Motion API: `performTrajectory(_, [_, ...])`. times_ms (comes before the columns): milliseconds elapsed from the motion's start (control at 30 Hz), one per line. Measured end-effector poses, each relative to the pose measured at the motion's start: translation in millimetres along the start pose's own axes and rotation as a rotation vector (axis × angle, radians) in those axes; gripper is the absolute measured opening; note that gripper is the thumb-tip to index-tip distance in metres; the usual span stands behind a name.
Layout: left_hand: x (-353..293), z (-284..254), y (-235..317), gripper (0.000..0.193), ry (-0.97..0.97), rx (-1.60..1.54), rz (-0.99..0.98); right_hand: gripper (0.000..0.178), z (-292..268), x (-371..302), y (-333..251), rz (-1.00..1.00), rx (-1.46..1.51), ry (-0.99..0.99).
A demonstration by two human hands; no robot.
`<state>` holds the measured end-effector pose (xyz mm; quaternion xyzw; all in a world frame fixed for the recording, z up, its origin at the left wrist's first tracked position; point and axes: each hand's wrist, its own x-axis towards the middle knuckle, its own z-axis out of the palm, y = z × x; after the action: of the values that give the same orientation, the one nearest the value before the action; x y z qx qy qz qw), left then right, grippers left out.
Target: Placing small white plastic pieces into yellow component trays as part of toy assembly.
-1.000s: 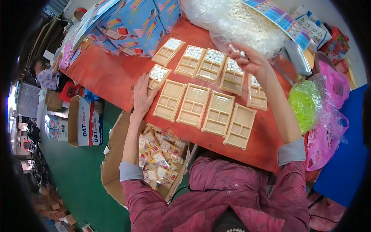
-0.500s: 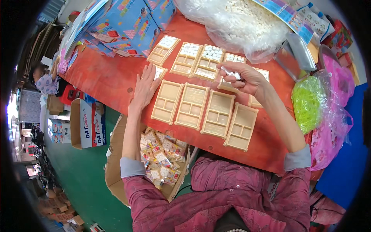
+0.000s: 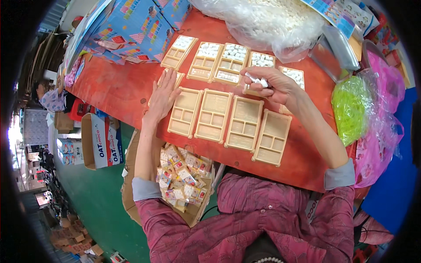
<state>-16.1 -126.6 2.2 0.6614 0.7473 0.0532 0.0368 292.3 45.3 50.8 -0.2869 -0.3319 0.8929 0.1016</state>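
My right hand point(image 3: 280, 87) is closed in a pinch around several small white pellets point(image 3: 256, 80), above the far row of beige plastic trays. Beneath it, a tray point(image 3: 262, 60) with white pellets in its large compartment is partly hidden. My left hand point(image 3: 163, 97) lies flat with fingers stretched out, over another tray point(image 3: 179, 80) that it mostly covers. Other far trays, such as one tray point(image 3: 205, 61), also hold white pellets in their top compartments. Closer to me, a row of beige trays, including a near tray point(image 3: 213, 116), shows bare compartments.
A large clear bag point(image 3: 280, 30) of white pellets lies at the back. Blue printed boxes point(image 3: 131, 35) stand back left. A green bag point(image 3: 349, 109) and pink bags point(image 3: 381, 92) sit at the right. Below the table's edge, a carton point(image 3: 131, 175) holds small wrapped packs point(image 3: 186, 175).
The trays have shifted slightly up and left in view. My left hand has slid further over the tray beneath it. My right hand keeps its pinch on the pellets, with its fingers slightly rearranged.
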Motion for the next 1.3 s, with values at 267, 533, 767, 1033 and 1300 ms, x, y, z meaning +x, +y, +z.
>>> performTrajectory(267, [-5, -8, 15, 0.063, 0.071, -0.124, -0.079, 0.022, 6, -6, 2, -0.017, 0.006, 0.035])
performTrajectory(533, [-60, -15, 83, 0.075, 0.096, -0.211, -0.11, 0.018, 31, 19, 24, 0.001, -0.051, 0.049])
performTrajectory(767, [-87, 16, 100, 0.079, 0.182, -0.193, -0.202, 0.014, 90, 89, 66, -0.345, -0.74, 0.066])
performTrajectory(1033, [-88, 26, 100, 0.075, 0.337, -0.261, -0.213, 0.017, 107, 119, 108, -1.037, -1.485, 0.034])
performTrajectory(1300, [-89, 26, 98, 0.074, 0.353, -0.232, -0.224, 0.011, 104, 103, 99, -1.142, -1.478, 0.043])
